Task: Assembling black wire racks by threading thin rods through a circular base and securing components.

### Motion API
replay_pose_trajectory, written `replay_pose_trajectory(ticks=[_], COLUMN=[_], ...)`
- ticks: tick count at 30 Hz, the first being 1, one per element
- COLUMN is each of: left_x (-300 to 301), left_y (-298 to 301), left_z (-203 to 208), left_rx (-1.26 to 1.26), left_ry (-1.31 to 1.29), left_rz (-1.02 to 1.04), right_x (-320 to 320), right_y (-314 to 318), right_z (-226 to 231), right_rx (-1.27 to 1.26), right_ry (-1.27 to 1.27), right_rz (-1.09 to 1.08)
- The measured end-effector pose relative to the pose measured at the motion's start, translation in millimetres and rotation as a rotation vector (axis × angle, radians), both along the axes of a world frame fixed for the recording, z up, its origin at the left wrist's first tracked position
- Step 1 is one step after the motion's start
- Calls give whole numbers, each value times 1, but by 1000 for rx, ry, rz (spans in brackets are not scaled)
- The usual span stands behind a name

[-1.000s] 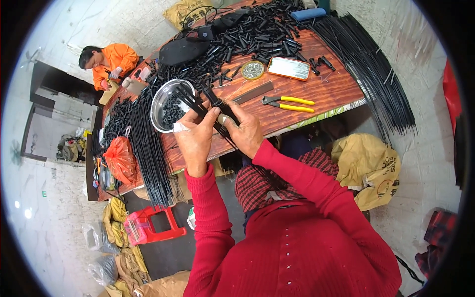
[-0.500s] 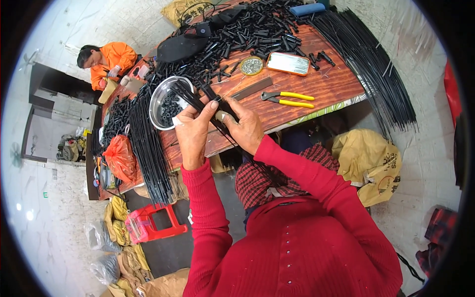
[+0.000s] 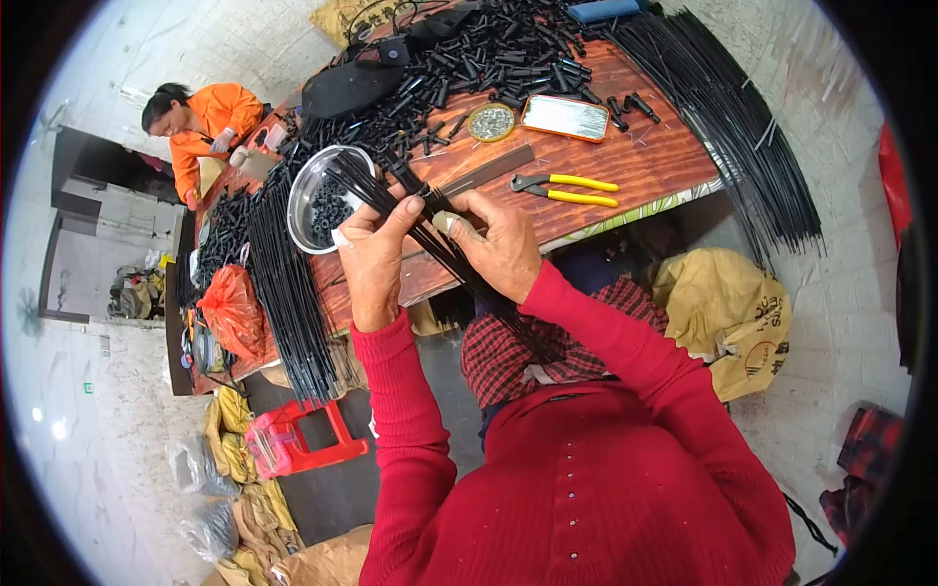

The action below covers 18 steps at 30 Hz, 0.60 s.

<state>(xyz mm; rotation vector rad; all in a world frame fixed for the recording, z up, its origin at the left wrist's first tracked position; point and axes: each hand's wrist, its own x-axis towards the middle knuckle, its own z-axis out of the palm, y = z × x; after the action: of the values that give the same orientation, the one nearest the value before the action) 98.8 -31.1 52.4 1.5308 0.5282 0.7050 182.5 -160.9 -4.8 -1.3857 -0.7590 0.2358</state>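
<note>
My left hand (image 3: 373,262) is closed around a bundle of long thin black rods (image 3: 459,266), which slants down toward my lap. A black tubular piece (image 3: 403,174) sticks out beyond my left fingertips. Just right of the bundle, my right hand (image 3: 506,246) is closed, thumb and fingers bent together beside the rods. Its thumb wears a tan cover (image 3: 446,223); what the fingers pinch is hidden. A steel bowl (image 3: 296,210) of small black rings (image 3: 330,210) stands left of my hands. Pincers with yellow handles (image 3: 578,180) lie to the right, near a flat metal bar (image 3: 486,171).
Black tubular parts (image 3: 508,59) heap across the wooden table (image 3: 645,161). A round tin (image 3: 490,123) and an orange-rimmed tray (image 3: 567,118) hold metal pieces. Rod bundles lie left (image 3: 288,293) and right (image 3: 733,117). A co-worker in orange (image 3: 227,107) sits at far left. A red stool (image 3: 311,444) stands below.
My right hand has shifted slightly right, apart from my left fingertips. My left hand keeps hold of the rods. The whole view has moved a little.
</note>
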Motion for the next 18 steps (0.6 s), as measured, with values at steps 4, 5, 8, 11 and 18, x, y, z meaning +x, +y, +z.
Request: replay_pose_trajectory(ticks=[4, 5, 8, 11, 18], left_x=[-1, 0, 2, 6, 3], left_y=[0, 1, -1, 0, -2], left_z=[0, -2, -5, -9, -8], left_rx=[-14, -17, 0, 29, 24], left_ry=[8, 3, -8, -18, -27], left_rz=[-8, -2, 12, 22, -9], right_x=[3, 3, 6, 10, 14], right_y=[6, 3, -3, -1, -2], right_z=[-2, 0, 6, 3, 8], right_rx=[97, 96, -37, 29, -85], right_ry=[119, 121, 73, 147, 113], right_rz=[6, 6, 18, 27, 3])
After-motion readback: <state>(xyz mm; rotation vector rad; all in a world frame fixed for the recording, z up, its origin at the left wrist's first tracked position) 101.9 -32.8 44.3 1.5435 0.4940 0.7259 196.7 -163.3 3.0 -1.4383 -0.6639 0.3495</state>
